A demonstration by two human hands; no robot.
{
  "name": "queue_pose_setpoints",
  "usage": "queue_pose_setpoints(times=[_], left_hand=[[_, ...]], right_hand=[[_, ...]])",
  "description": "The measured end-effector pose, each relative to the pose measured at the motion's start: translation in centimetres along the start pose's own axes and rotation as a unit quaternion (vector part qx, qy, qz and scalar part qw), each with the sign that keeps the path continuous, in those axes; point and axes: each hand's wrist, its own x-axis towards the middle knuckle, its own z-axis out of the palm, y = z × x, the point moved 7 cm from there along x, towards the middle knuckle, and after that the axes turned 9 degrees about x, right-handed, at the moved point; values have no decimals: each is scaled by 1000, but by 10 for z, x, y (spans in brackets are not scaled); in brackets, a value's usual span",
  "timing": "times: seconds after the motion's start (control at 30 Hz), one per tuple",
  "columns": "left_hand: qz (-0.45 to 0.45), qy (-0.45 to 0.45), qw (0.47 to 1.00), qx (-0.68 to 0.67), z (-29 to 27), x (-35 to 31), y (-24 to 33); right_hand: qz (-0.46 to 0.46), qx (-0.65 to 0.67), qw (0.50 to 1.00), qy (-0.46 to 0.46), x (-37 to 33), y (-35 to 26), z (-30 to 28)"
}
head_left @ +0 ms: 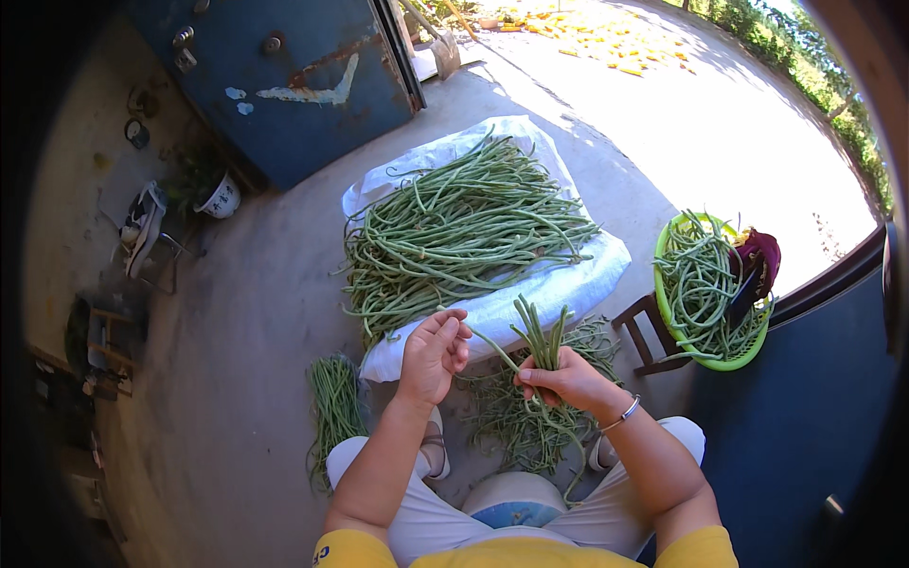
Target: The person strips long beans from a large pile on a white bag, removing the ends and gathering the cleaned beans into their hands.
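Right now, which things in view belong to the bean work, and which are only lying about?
Likely belonging:
held yardlong bean bunch
bean heap
white sack
floor bundle
loose floor beans
green basket

Apparently lying about:
shovel
shoe
flowerpot

Left forearm (382, 464): aimed toward 1 o'clock
Left hand (433, 360): pinching, at the other's 9 o'clock
Right forearm (653, 459): aimed toward 10–11 o'clock
Right hand (570, 381): curled in a grip

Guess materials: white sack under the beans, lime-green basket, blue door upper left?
White sack: probably woven plastic; slight sheen, soft creases.
Lime-green basket: likely moulded plastic, smooth; bright, uniform rim colour.
Blue door: most likely painted metal, worn; rust-brown streaks and pale patches break the paint.
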Motion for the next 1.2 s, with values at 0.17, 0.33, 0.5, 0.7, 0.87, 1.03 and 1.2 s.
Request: queue_pose_setpoints(times=[0.17,0.33,0.5,0.7,0.87,1.03,1.2], left_hand=[[-76,60,995,-16,-14,-2,-34],[-80,61,991,-85,-9,-1,-28],[-22,43,999,-15,-13,0,-14],[-35,40,997,50,-6,-2,-18],[-12,38,996,79,-3,-2,-18],[-17,19,996,82,-4,1,-26],[-58,-33,997,32,12,-1,-33]], right_hand=[[3,-19,1000,-7,3,2,4],[15,-36,999,-32,-2,-1,7],[21,-48,998,-44,-5,1,11],[-11,25,998,-50,-4,1,12],[-12,18,1000,-23,1,5,7],[12,-29,999,-33,-1,10,11],[-31,7,999,7,2,-1,3]])
